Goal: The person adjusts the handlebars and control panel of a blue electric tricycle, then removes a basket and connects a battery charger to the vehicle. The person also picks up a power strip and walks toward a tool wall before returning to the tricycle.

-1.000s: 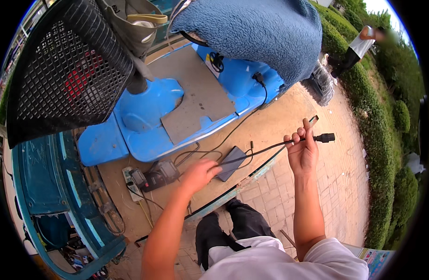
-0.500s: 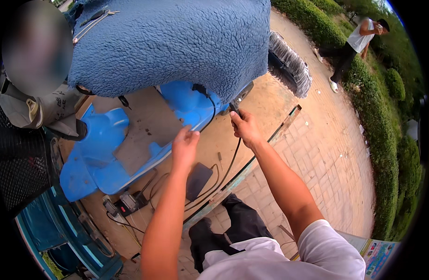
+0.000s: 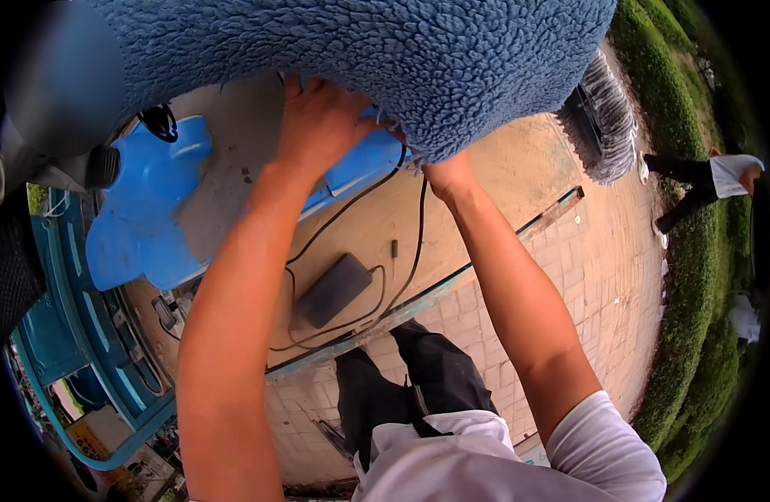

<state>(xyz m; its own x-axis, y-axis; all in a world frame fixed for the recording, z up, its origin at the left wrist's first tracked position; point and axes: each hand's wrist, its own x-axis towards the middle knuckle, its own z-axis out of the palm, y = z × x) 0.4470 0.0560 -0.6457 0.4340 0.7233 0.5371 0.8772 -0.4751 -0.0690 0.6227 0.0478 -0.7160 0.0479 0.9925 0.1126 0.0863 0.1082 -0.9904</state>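
Above the far side of a tan platform (image 3: 536, 167), a blue fleece cover (image 3: 385, 50) spans the upper field, its hem overlapping both hands. Beneath it, along the platform's far side, rests a blue plastic body (image 3: 151, 184) bearing a grey mat (image 3: 238, 142); a teal metal frame (image 3: 59, 335) adjoins the platform's left end. Left hand (image 3: 322, 121): palm down under the hem, fingertips concealed; whether these fingers are open or gripping cannot be told. Right hand (image 3: 446, 171): at the hem's lowest part, its fingers covered, their grip likewise indeterminate. Close to the platform's near edge, left of its right corner, lies a dark rectangular box (image 3: 335, 290). A black cable (image 3: 421, 230) descends from beside the right hand toward that same edge, passing right of a small dark connector (image 3: 394, 248).
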